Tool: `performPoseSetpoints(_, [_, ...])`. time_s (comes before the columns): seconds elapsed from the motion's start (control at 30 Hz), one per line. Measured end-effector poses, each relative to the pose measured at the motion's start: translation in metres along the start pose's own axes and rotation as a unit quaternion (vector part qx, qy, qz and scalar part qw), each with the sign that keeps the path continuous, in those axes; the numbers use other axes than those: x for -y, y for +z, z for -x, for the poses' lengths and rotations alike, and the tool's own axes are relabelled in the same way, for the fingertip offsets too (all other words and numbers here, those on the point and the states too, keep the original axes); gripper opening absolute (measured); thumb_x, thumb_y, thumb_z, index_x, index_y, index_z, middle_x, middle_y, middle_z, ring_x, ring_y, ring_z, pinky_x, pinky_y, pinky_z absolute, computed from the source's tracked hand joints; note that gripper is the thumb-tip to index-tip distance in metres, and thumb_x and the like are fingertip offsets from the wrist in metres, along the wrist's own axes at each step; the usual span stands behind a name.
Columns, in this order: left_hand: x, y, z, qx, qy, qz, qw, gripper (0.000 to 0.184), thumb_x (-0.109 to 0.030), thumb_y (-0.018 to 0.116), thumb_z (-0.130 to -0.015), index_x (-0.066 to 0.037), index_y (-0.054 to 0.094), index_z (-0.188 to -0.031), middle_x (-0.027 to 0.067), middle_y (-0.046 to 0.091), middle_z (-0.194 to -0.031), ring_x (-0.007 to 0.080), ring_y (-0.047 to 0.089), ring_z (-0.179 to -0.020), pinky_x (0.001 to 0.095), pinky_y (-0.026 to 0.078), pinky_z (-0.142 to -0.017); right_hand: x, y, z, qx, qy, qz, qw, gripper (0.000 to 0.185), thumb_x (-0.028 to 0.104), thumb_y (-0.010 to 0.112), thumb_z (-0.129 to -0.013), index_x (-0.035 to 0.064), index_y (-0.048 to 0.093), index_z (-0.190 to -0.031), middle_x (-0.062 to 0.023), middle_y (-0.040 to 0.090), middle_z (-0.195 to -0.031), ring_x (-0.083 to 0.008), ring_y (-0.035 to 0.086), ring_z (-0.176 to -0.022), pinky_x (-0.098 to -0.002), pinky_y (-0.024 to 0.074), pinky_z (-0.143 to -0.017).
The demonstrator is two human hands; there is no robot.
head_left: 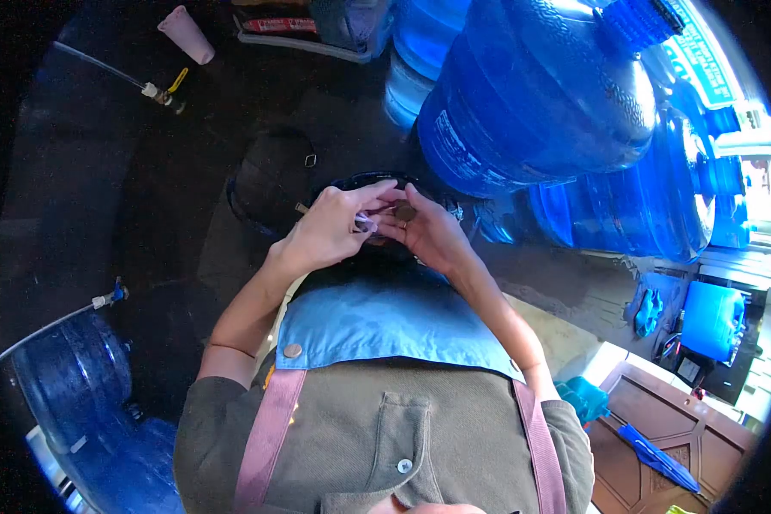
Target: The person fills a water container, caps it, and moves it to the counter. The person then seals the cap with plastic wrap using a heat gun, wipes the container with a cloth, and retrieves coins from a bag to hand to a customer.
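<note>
My left hand (330, 224) and my right hand (441, 236) are close together in front of my chest, above the blue top edge of my apron (394, 321). A small, whitish, see-through piece that looks like plastic (365, 224) is in the closed fingers of my left hand. A brown round coin (404, 211) lies against the curled fingers of my right hand. Behind and below the hands is a black bag (373, 180), mostly hidden by them. A dark strap with a metal buckle (310, 160) runs beside it to the left.
A large blue water jug (540, 94) stands close at the right, with several more behind it. More jugs (73, 368) are at the lower left. A pink cup (186, 36) and a yellow-handled valve (177, 81) are at the upper left, near a plastic bin (313, 38). A brown door (660, 428) is lower right.
</note>
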State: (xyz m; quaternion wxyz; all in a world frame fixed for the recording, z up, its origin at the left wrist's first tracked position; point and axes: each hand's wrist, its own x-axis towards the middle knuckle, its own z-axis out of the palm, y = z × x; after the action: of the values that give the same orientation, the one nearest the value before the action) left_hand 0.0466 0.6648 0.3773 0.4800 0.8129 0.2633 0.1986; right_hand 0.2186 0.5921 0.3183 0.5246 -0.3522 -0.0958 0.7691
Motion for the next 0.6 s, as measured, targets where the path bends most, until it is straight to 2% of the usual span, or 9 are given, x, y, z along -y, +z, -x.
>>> performPoseSetpoints(0.17, [-0.016,-0.016,-0.009,0.002,-0.161,-0.034,0.986,0.054,-0.014,0.065,-0.086,-0.004,0.046,-0.135,0.0207,0.063,-0.106,0.0224,0.066,-0.082,0.0295,0.053,-0.069,0.003,-0.017,0.005,-0.025,-0.041,-0.029,0.998,0.033,0.033,0.047,-0.099,0.0049,0.060,-0.109,-0.0055,0.061,-0.086,-0.0140,0.056,-0.071,-0.0260,0.0443,-0.062])
performPoseSetpoints(0.27, [0.006,0.011,-0.012,0.029,0.008,0.017,0.999,0.062,-0.029,0.062,-0.089,-0.008,0.037,-0.141,0.0209,0.052,-0.119,0.0278,0.058,-0.097,0.0364,0.048,-0.082,0.027,-0.017,0.035,-0.045,-0.080,0.004,0.996,0.029,0.029,0.049,-0.098,0.0048,0.059,-0.110,-0.0023,0.057,-0.079,-0.0100,0.048,-0.062,-0.0228,0.0362,-0.053])
performPoseSetpoints(0.3, [0.011,0.021,-0.012,0.070,0.044,-0.112,0.990,0.068,-0.042,0.054,-0.091,-0.011,0.029,-0.145,0.0202,0.038,-0.132,0.0332,0.044,-0.117,0.0439,0.035,-0.097,0.035,-0.005,0.047,-0.076,-0.120,0.071,0.987,0.029,0.028,0.050,-0.098,0.0045,0.059,-0.112,-0.0018,0.056,-0.077,-0.0092,0.047,-0.060,-0.0223,0.0345,-0.052])
performPoseSetpoints(0.33, [0.010,0.027,-0.009,0.077,0.040,-0.176,0.981,0.069,-0.043,0.050,-0.093,-0.009,0.024,-0.147,0.0197,0.031,-0.142,0.0347,0.034,-0.128,0.0442,0.026,-0.104,0.041,-0.001,0.055,-0.107,-0.161,0.137,0.972,0.029,0.027,0.050,-0.097,0.0043,0.058,-0.113,-0.0012,0.055,-0.076,-0.0084,0.046,-0.059,-0.0218,0.0328,-0.051])
performPoseSetpoints(0.4, [0.018,0.033,-0.002,0.049,0.081,-0.201,0.975,0.066,-0.040,0.049,-0.094,-0.005,0.027,-0.145,0.0219,0.031,-0.143,0.0362,0.036,-0.128,0.0476,0.027,-0.104,0.046,-0.023,0.068,-0.076,-0.140,0.146,0.976,0.032,0.023,0.055,-0.095,0.0038,0.054,-0.120,0.0000,0.052,-0.075,-0.0078,0.047,-0.061,-0.0210,0.0348,-0.052])
performPoseSetpoints(0.43, [0.013,0.024,-0.001,0.029,0.050,-0.105,0.993,0.064,-0.038,0.049,-0.094,-0.004,0.027,-0.145,0.0220,0.030,-0.145,0.0366,0.035,-0.130,0.0469,0.027,-0.105,0.046,-0.030,0.072,-0.062,-0.128,0.150,0.978,0.036,0.021,0.057,-0.093,0.0035,0.052,-0.124,0.0007,0.051,-0.074,-0.0074,0.048,-0.062,-0.0206,0.0358,-0.053])
performPoseSetpoints(0.53, [0.001,-0.015,0.011,-0.086,-0.047,0.091,0.991,0.067,-0.033,0.059,-0.089,-0.004,0.032,-0.143,0.0220,0.037,-0.143,0.0368,0.037,-0.132,0.0420,0.029,-0.109,0.038,-0.021,0.074,-0.089,-0.224,0.498,0.833,0.062,0.026,0.072,-0.082,0.0039,0.045,-0.133,-0.0017,0.048,-0.073,-0.0113,0.051,-0.063,-0.0249,0.0421,-0.057])
performPoseSetpoints(0.57, [0.006,-0.027,0.021,-0.075,-0.031,-0.047,0.996,0.076,-0.032,0.068,-0.082,-0.003,0.032,-0.143,0.0197,0.038,-0.143,0.0344,0.037,-0.132,0.0412,0.029,-0.110,0.048,-0.007,0.080,-0.131,-0.113,0.734,0.657,0.088,0.034,0.084,-0.065,0.0049,0.042,-0.136,-0.0085,0.052,-0.075,-0.0214,0.057,-0.066,-0.0325,0.0479,-0.064])
performPoseSetpoints(0.6, [0.012,-0.039,0.032,-0.065,-0.013,-0.184,0.981,0.087,-0.030,0.077,-0.075,-0.002,0.031,-0.143,0.0173,0.040,-0.143,0.0321,0.038,-0.133,0.0403,0.029,-0.111,0.042,-0.016,0.072,-0.121,-0.186,0.747,0.627,0.093,0.036,0.085,-0.061,0.0067,0.041,-0.137,-0.0110,0.054,-0.077,-0.0250,0.058,-0.068,-0.0346,0.0482,-0.065])
